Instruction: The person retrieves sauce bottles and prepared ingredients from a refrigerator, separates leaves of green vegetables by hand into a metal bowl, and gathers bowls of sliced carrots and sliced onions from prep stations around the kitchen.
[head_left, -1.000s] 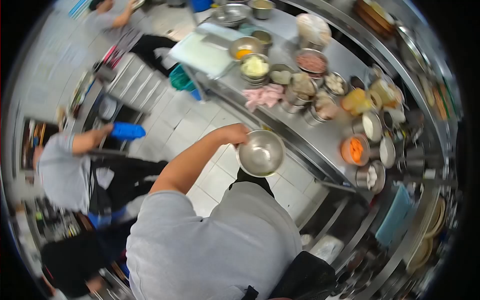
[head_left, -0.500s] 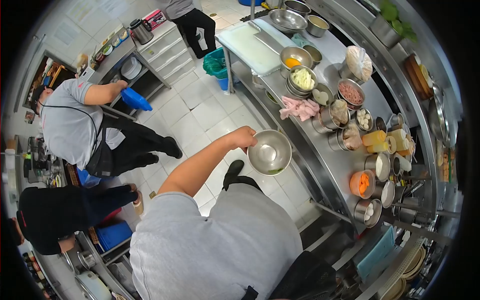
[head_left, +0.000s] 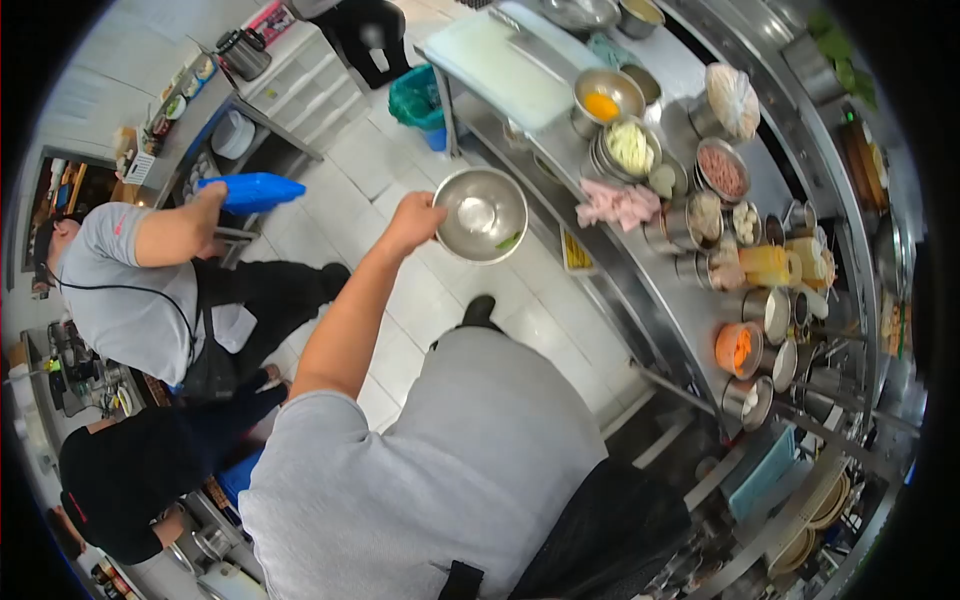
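Observation:
My left hand (head_left: 413,224) grips the rim of a steel mixing bowl (head_left: 470,190), its arm stretched forward over the tiled floor. Inside the bowl is a small green scrap (head_left: 509,241), and the rest of its inner surface is shiny bare metal. The bowl is in the air, left of the steel counter (head_left: 640,300). Across from it on the counter are a pink cloth (head_left: 617,205) and a bowl of shredded pale-green vegetable (head_left: 630,148). My right hand is out of view.
A co-worker in grey (head_left: 130,280) holds a blue container (head_left: 255,193) at left; another in black (head_left: 140,465) bends below. A third person stands at the top. A bin with a green liner (head_left: 416,97) stands by the counter leg. A knife (head_left: 530,48) lies on the white cutting board (head_left: 490,70).
The bowl in my left hand has moved up and left in view, and the scrap inside shows more clearly. The grey-shirted co-worker's blue container has tilted closer to level.

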